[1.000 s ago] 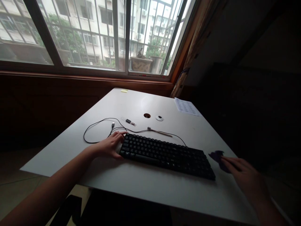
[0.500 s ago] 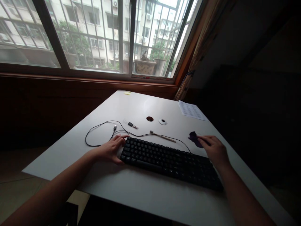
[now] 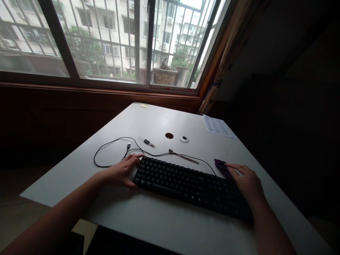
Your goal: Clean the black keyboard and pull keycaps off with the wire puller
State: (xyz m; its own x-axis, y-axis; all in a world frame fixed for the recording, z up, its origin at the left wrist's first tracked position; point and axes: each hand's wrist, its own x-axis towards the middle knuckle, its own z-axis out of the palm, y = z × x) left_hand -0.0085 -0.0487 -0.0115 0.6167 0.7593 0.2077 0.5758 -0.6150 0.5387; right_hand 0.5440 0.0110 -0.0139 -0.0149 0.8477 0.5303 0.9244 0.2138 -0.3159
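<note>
A black keyboard lies across the white table, angled down to the right. My left hand grips its left end, fingers curled over the top corner. My right hand rests on the keyboard's right end and presses a small purple cloth against the top right corner, fingers laid over it. The keyboard's black cable loops off to the left and ends in a USB plug.
A thin brush-like stick lies just behind the keyboard. Further back are a small dark clip-like item, a cable hole, its white cap, a printed sheet and a yellow note. A barred window runs behind.
My right hand carried the purple cloth from the table right of the keyboard up to its far right corner, then drew it onto that corner. My left hand stayed on the left end.
</note>
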